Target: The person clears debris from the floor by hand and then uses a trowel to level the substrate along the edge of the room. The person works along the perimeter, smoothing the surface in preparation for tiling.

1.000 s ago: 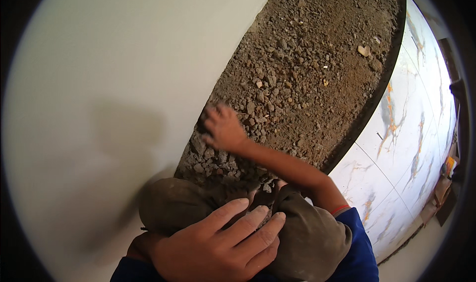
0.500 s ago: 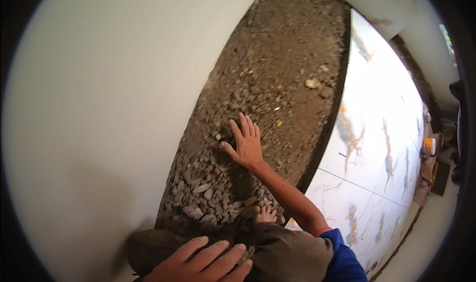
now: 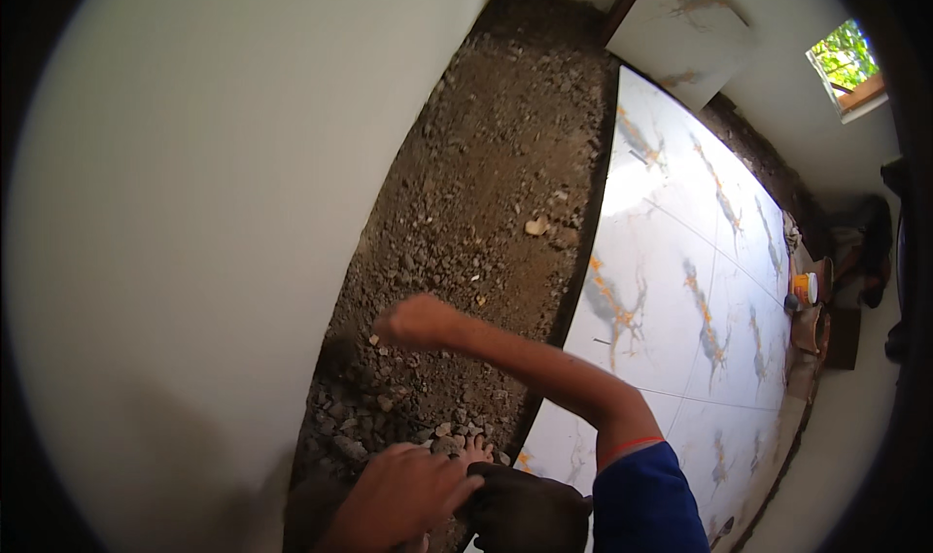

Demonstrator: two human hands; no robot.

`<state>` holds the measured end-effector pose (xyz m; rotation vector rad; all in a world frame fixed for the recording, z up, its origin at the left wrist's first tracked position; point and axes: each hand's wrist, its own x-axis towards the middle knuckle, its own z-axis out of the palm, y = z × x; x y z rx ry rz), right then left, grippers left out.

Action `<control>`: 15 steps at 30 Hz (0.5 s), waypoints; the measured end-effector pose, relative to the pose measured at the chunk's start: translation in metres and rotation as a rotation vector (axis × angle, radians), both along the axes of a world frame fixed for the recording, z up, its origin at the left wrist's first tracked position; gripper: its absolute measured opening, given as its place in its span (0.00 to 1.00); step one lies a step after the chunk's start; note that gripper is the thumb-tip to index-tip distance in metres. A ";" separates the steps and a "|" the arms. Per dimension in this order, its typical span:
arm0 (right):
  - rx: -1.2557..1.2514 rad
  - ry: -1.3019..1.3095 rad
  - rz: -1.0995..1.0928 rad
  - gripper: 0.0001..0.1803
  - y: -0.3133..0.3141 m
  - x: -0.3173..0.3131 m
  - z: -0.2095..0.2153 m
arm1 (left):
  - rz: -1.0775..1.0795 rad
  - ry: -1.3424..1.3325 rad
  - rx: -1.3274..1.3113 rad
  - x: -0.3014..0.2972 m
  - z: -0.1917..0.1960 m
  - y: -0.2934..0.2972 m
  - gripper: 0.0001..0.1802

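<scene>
My right hand (image 3: 416, 322) reaches out over the strip of soil and gravel (image 3: 486, 193), near the white wall. It is smeared by motion and its fingers are tucked out of sight, so I cannot tell whether it grips anything. Below it, loose grey stones (image 3: 350, 446) lie in a heap. My left hand (image 3: 413, 490) is low in the picture, over my bent leg, back upward. Its fingers are stretched out with nothing in them. My bare foot (image 3: 474, 450) rests at the edge of the stones.
White marbled floor tiles (image 3: 680, 310) with orange and grey veins border the soil on the right. A smooth white wall (image 3: 194, 213) rises on the left. A large tile (image 3: 685, 28) leans at the far end. A small white-and-orange tub (image 3: 805, 289) stands at the far right.
My right hand has moved left and its spread fingers have drawn in. My left hand has come further up into the picture. The view has shifted, showing more tiles and a window.
</scene>
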<state>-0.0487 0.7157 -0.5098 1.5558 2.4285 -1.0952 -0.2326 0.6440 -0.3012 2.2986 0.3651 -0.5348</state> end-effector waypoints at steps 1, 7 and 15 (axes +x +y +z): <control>0.376 0.029 -0.051 0.08 0.011 0.026 0.042 | -0.007 0.112 -0.062 0.009 -0.004 -0.002 0.23; 0.761 0.262 -0.707 0.11 -0.064 0.113 0.285 | 0.314 0.224 -0.406 0.043 -0.065 -0.050 0.27; -0.550 -0.062 -1.566 0.51 -0.542 -0.012 0.349 | 0.268 0.360 -0.471 -0.009 0.064 -0.068 0.27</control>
